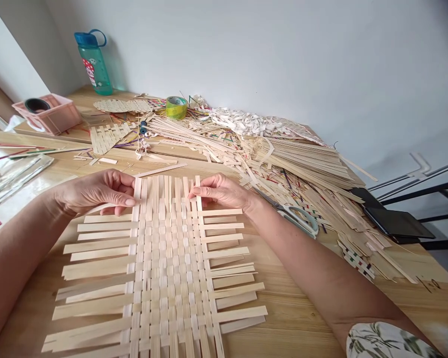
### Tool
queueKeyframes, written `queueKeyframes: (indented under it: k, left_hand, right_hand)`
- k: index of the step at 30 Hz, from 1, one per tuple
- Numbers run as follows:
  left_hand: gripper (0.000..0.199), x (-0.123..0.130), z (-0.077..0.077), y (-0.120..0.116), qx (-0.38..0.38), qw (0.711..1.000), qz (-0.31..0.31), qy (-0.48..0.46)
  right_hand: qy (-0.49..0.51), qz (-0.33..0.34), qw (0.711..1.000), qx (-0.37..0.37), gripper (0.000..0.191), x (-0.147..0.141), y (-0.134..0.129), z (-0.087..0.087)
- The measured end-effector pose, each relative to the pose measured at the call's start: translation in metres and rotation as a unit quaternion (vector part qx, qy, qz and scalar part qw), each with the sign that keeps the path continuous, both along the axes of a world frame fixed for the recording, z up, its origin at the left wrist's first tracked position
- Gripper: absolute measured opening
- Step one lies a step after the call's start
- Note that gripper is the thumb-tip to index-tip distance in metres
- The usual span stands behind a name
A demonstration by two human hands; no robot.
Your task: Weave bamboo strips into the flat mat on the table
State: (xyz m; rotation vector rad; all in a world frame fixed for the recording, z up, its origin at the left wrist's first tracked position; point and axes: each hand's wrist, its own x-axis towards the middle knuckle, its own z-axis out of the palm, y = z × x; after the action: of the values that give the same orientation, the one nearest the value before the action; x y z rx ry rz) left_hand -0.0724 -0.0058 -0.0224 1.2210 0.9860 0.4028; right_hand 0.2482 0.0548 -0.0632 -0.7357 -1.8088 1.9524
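Observation:
A half-woven mat (168, 258) of pale flat wood strips lies on the table in front of me, loose strip ends sticking out on both sides. At its upper left corner, my left hand (104, 194) pinches a thin pale strip (99, 208) between thumb and fingers; the strip's tail trails out to the left below the hand. My right hand (220, 191) grips the mat's upper right edge, its thumb over the outermost upright strip (198, 186). Part of the weave is covered by the fingers of both hands.
Behind the mat lie heaped strips (302, 156) and offcuts, with a tape roll (176, 108) among them. Scissors (298, 219) rest beside my right forearm, and a black phone (397, 222) lies farther right. A pink basket (54, 117) and blue-green bottle (96, 67) stand at back left.

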Motion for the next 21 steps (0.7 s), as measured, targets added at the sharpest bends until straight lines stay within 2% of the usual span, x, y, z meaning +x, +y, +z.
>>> queueKeyframes:
  k: [4,7,10,13,18,21]
  left_hand:
    - [0.034,0.002,-0.004,0.0,-0.003,1.0,0.006,0.01]
    - [0.036,0.006,-0.011,0.0,-0.005,1.0,0.011,0.028]
    - [0.036,0.009,-0.013,0.0,0.013,0.999,0.002,0.04]
    - [0.034,0.007,-0.006,0.0,0.04,0.997,-0.021,0.069]
    - [0.032,-0.003,0.018,-0.003,0.051,0.986,-0.092,0.127]
    - [0.028,-0.002,0.02,-0.004,0.05,0.984,-0.077,0.151]
  right_hand:
    - [0.007,0.004,1.0,-0.016,0.024,-0.001,-0.003,0.002]
    - [0.015,-0.002,0.998,-0.068,0.023,-0.001,-0.005,0.003]
    - [0.007,-0.008,0.997,-0.071,0.024,-0.001,-0.005,0.002]
    - [0.005,-0.015,0.995,-0.095,0.025,-0.001,-0.005,0.001]
    - [0.03,-0.027,0.988,-0.148,0.027,-0.003,-0.008,0.003]
    - [0.03,-0.032,0.988,-0.148,0.026,-0.002,-0.008,0.005]
